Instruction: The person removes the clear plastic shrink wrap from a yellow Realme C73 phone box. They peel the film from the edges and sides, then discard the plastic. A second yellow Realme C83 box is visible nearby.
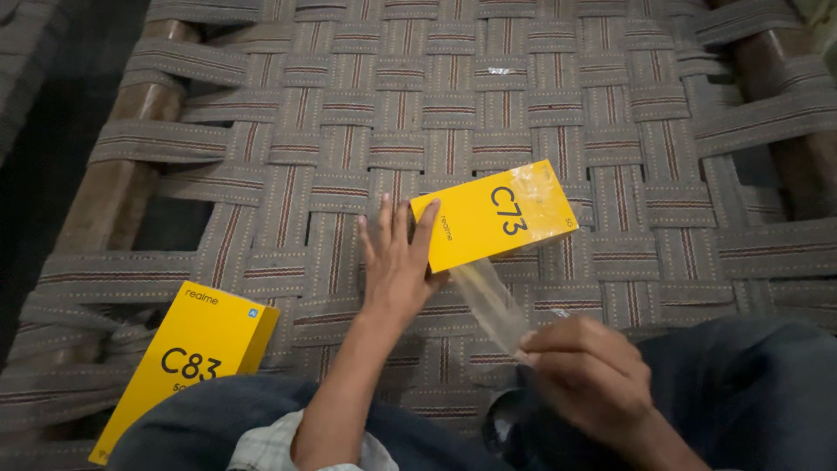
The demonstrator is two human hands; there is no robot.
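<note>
Woven cot (488,113), yellow box (493,215) against left hand (397,262)

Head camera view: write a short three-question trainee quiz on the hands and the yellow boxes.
1. True or false: the left hand rests against the edge of the yellow box lying on the woven cot.
2. What does the right hand pinch?
A. a strip of clear plastic wrap
B. a pair of scissors
C. a phone
3. Where does the second yellow box lie relative to the left hand?

Key
1. True: fingers spread, touching the box's near left edge.
2. A: the wrap stretches from the box down to the right hand.
3. To its left and nearer the person, by the knee, untouched.
</note>
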